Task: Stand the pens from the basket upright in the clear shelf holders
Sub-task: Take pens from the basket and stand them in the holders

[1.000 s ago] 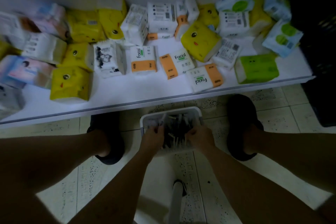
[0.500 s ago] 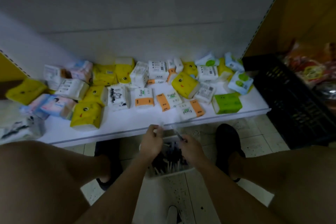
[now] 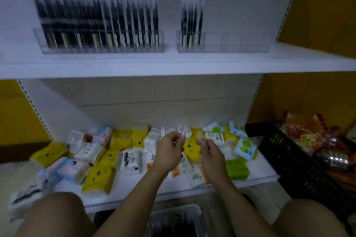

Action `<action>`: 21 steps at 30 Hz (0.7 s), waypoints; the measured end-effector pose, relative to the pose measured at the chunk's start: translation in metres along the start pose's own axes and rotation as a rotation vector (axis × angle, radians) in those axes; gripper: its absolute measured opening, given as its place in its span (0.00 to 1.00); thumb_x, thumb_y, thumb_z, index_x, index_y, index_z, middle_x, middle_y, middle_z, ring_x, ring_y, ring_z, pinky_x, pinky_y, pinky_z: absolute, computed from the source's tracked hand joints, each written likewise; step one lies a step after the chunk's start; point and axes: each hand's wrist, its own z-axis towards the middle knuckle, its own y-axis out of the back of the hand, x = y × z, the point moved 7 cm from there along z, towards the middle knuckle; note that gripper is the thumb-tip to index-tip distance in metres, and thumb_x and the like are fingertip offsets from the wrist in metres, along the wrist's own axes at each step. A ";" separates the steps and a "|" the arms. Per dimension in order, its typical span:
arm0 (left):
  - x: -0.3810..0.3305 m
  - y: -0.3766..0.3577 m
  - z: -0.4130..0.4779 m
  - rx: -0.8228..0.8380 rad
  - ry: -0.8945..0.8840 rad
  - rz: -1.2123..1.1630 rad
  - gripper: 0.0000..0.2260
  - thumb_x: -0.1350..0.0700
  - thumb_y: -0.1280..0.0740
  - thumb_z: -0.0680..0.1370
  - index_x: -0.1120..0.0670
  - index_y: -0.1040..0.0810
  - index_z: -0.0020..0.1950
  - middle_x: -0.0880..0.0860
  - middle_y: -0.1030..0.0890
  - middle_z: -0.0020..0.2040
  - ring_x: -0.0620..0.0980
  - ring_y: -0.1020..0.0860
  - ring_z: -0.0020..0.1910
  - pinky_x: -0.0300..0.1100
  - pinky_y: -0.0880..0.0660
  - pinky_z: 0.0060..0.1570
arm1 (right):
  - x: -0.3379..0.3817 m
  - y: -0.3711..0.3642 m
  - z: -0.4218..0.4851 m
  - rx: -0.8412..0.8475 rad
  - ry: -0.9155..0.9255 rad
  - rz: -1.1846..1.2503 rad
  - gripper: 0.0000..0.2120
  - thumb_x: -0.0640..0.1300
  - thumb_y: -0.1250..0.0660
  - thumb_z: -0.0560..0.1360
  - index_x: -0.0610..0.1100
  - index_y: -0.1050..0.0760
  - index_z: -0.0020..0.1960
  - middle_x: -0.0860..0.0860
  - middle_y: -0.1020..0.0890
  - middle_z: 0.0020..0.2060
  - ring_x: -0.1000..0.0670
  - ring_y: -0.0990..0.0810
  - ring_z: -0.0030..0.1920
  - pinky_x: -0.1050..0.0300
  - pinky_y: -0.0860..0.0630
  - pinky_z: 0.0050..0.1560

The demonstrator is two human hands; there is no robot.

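Head-camera view of a dim shop shelf unit. Both hands have risen out of the basket [image 3: 174, 210], which now sits cut off at the bottom edge between the person's knees, its contents only a dark blur. The left hand [image 3: 169, 152] is up and beyond the basket, finger and thumb pinching a slim pale-tipped pen [image 3: 183, 134]. The right hand [image 3: 210, 157], just beside it, curls its fingers round a second pen [image 3: 200, 136], of which only a pale end shows. The view has also tilted up, so the upper shelf [image 3: 173, 66] high above the basket has come into sight, carrying two clear holders. The left holder [image 3: 100, 47] is packed with upright pens [image 3: 96, 19]; the right holder [image 3: 235, 44] has a few at its left end and its other slots look free. The pick-up seems done, and the lift to the right holder likely comes next. Motion blur smears the holders, so their dividers cannot be counted, and tissue packs [image 3: 100, 179] behind the hands make the held pens' bodies hard to pick out
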 end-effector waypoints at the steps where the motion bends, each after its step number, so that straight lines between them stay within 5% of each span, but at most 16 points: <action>1: -0.016 0.003 0.003 0.016 -0.027 -0.019 0.06 0.56 0.37 0.80 0.55 0.24 0.45 0.52 0.21 0.36 0.43 0.21 0.34 0.41 0.21 0.38 | 0.016 0.009 0.004 -0.033 0.051 0.021 0.11 0.47 0.43 0.82 0.45 0.24 0.49 0.53 0.22 0.39 0.54 0.24 0.39 0.67 0.31 0.37; 3: -0.054 0.011 0.010 0.030 -0.125 0.005 0.06 0.58 0.36 0.80 0.56 0.22 0.44 0.49 0.21 0.35 0.37 0.24 0.31 0.30 0.28 0.34 | 0.046 0.025 0.012 -0.077 0.118 0.064 0.09 0.47 0.42 0.82 0.50 0.24 0.49 0.53 0.24 0.32 0.51 0.25 0.32 0.58 0.27 0.36; 6: -0.108 0.023 0.018 0.026 -0.226 -0.065 0.04 0.61 0.35 0.79 0.56 0.23 0.52 0.51 0.20 0.36 0.42 0.21 0.35 0.33 0.25 0.38 | 0.088 0.045 0.024 -0.077 0.179 0.207 0.08 0.45 0.41 0.82 0.54 0.25 0.51 0.52 0.26 0.29 0.52 0.26 0.26 0.48 0.25 0.33; 9: -0.156 0.033 0.025 0.012 -0.360 -0.017 0.12 0.58 0.34 0.79 0.51 0.24 0.62 0.51 0.17 0.38 0.44 0.18 0.38 0.41 0.20 0.41 | 0.131 0.066 0.036 -0.085 0.288 0.157 0.09 0.47 0.42 0.82 0.54 0.24 0.47 0.53 0.21 0.34 0.58 0.23 0.34 0.57 0.25 0.39; 13: -0.208 0.045 0.032 0.009 -0.415 -0.026 0.10 0.56 0.32 0.78 0.49 0.23 0.59 0.50 0.17 0.43 0.47 0.17 0.37 0.49 0.18 0.42 | 0.178 0.092 0.059 -0.100 0.338 0.192 0.09 0.48 0.39 0.81 0.54 0.22 0.46 0.57 0.18 0.41 0.64 0.22 0.43 0.71 0.28 0.41; 17: -0.255 0.056 0.044 -0.025 -0.469 0.006 0.09 0.58 0.31 0.77 0.48 0.22 0.56 0.49 0.18 0.45 0.48 0.17 0.39 0.49 0.18 0.42 | 0.215 0.114 0.081 -0.102 0.412 0.201 0.06 0.46 0.36 0.79 0.54 0.22 0.45 0.54 0.18 0.39 0.55 0.20 0.40 0.62 0.25 0.39; 21: -0.289 0.068 0.060 -0.025 -0.481 0.001 0.09 0.60 0.29 0.75 0.52 0.20 0.54 0.53 0.18 0.43 0.48 0.17 0.42 0.45 0.18 0.40 | 0.249 0.136 0.106 -0.126 0.476 0.199 0.15 0.44 0.33 0.77 0.56 0.29 0.61 0.51 0.19 0.40 0.51 0.19 0.44 0.58 0.21 0.43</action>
